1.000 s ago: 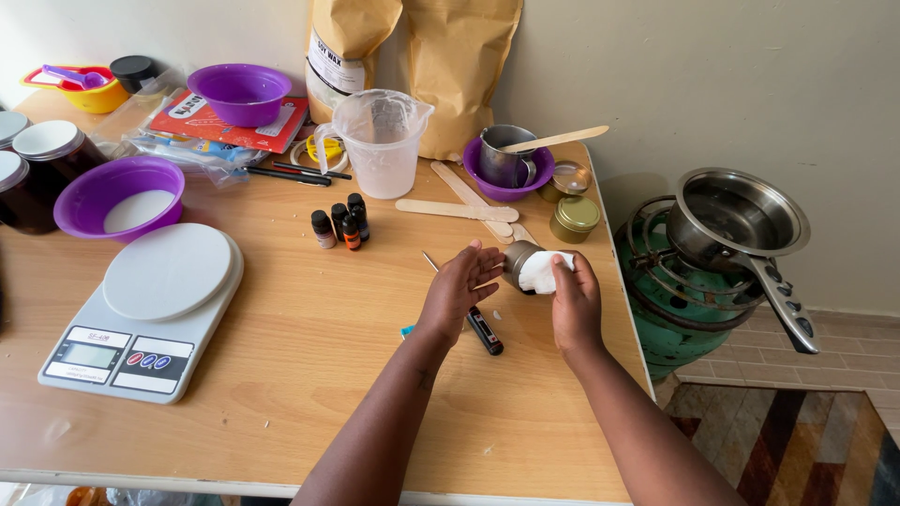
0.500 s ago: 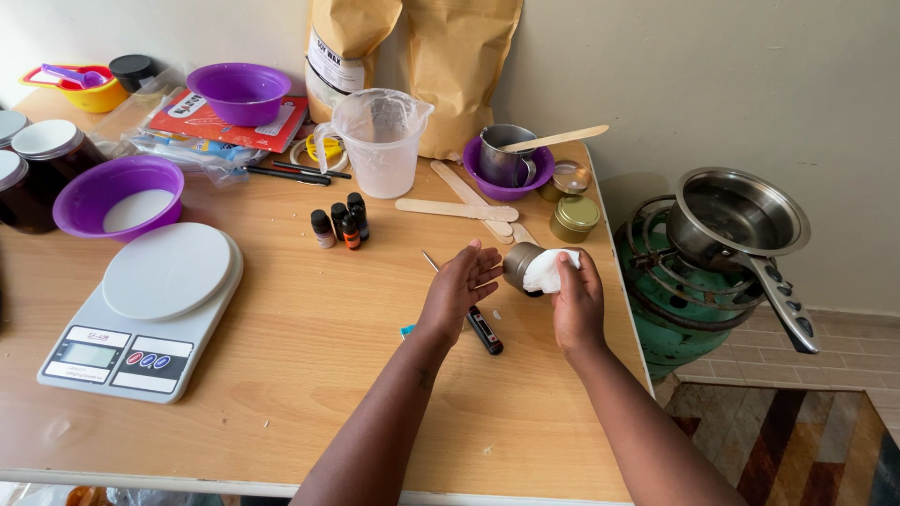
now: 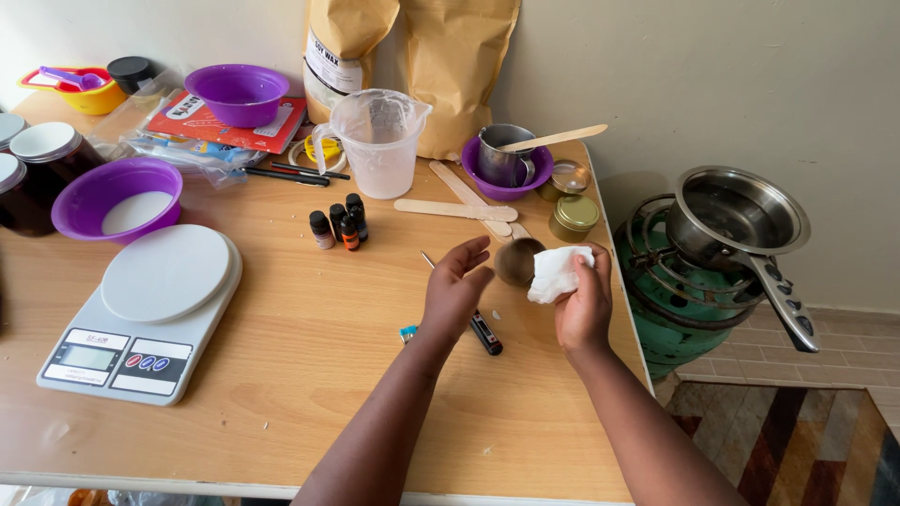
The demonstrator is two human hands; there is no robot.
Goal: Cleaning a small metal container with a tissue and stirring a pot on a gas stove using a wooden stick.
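Head view, both hands over the right half of the tabletop.

Left hand: open, fingers spread and lightly curled, fingertips toward a small metal tin. I cannot tell whether it touches the tin. Right hand: closed on a crumpled white tissue, which sits against the tin's right side. The tin is tipped on its side, held above the tabletop near the right edge.

Counts, as I read them:
- Purple bowls, three: one at the left edge holding something white; one near the far edge, its contents out of my sight; one toward the far right corner holding a steel cup with a wooden stick resting in it.
- Small dark dropper bottles, four, clustered mid-tabletop.
- Flat wooden sticks lying beyond the hands, at least three.
- Gold tins, two, by the far right corner; one has a lid on it.
- Clear plastic measuring jug, one, looks empty.
- Kitchen scale, one, near left, platform bare.
- Brown paper bags, two, against the wall.
- Dark jars at the left edge, partly cut off, so no count.
- Black pen-like tool, one, lying beneath the hands.

Off the tabletop's right edge: a steel pan on a green burner.
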